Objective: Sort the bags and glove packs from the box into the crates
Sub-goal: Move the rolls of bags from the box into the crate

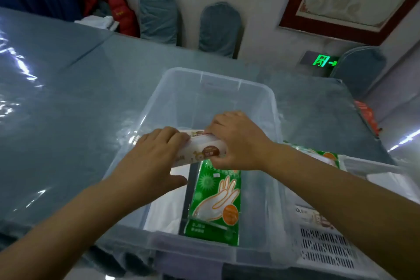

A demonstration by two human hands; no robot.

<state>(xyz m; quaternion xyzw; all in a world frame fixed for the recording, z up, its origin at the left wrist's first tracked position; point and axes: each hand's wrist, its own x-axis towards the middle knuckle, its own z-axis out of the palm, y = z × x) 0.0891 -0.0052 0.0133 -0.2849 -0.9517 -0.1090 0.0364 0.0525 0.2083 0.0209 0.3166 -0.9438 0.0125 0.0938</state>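
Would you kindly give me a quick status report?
Both hands, left and right, gripping white printed pack over clear plastic box. Green glove pack below. Nothing blocking.

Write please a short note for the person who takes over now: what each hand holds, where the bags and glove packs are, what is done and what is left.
Left hand and right hand: both grip one white bag pack, held over the clear box.
In the box: a green glove pack lies flat under the hands, with white bags beside it on the floor of the box.
Done: the white crate to the right already holds one printed pack; another green pack lies further right behind the forearm.
Left: place the held pack, then the green glove pack and the white bags.
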